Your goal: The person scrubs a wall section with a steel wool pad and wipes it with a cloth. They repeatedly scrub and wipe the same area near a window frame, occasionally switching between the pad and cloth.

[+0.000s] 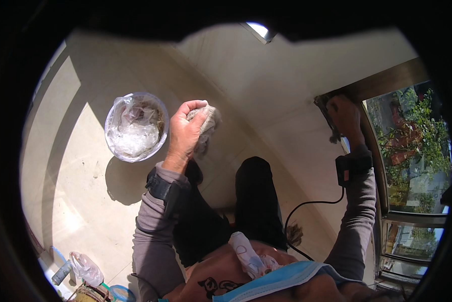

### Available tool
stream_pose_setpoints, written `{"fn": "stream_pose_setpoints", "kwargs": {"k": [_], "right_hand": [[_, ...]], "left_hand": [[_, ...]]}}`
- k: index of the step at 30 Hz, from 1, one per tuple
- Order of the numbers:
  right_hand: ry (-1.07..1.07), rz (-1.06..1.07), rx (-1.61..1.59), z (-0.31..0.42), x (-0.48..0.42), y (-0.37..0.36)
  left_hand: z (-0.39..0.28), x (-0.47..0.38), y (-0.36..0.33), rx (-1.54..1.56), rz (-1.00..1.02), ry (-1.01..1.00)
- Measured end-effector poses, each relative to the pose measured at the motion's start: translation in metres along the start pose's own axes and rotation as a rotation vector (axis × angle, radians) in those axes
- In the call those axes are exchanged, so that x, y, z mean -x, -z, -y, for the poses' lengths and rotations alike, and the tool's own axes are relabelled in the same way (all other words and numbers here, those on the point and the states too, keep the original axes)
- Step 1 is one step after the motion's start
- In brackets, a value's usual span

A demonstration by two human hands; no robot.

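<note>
My left hand (186, 130) is closed around a crumpled, greyish cloth (207, 126), held above the tiled floor. Far to the right, my right hand (344, 113) reaches up to the corner of a dark window frame (392, 81). Its fingers are in shadow beside the frame's edge, and whether they hold anything is unclear. A dark, ragged bit of material (335, 137) hangs just below that hand. Left of my left hand stands a round white basket (166, 130) with clear plastic (135, 132) and brownish matter inside.
A pale wall (286, 90) runs up to the window glass (410, 151), with plants behind it. At bottom left are a spray can (62, 272), a plastic bag (86, 267) and other containers. A brown tuft (295, 234) lies near my leg. A cable runs from my right wrist.
</note>
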State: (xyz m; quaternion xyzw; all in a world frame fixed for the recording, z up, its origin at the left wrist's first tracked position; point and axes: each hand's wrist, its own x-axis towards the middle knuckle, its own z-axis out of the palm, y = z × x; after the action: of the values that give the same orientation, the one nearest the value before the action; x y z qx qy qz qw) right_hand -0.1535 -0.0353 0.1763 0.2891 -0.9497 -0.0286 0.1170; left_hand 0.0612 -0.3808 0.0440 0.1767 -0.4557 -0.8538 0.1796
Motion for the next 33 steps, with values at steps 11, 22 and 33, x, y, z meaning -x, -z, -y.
{"fn": "stream_pose_setpoints", "kwargs": {"k": [11, 22, 33], "right_hand": [[0.015, -0.077, -0.372, -0.006, 0.021, 0.010], [-0.092, -0.233, -0.475, 0.005, 0.007, 0.011], [0.124, -0.234, -0.583, 0.038, 0.018, -0.002]], "left_hand": [[0.000, 0.002, -0.010, -0.078, -0.014, 0.001], [0.007, -0.003, -0.017, -0.184, -0.026, -0.014], [0.018, -0.008, -0.013, -0.171, 0.015, -0.017]]}}
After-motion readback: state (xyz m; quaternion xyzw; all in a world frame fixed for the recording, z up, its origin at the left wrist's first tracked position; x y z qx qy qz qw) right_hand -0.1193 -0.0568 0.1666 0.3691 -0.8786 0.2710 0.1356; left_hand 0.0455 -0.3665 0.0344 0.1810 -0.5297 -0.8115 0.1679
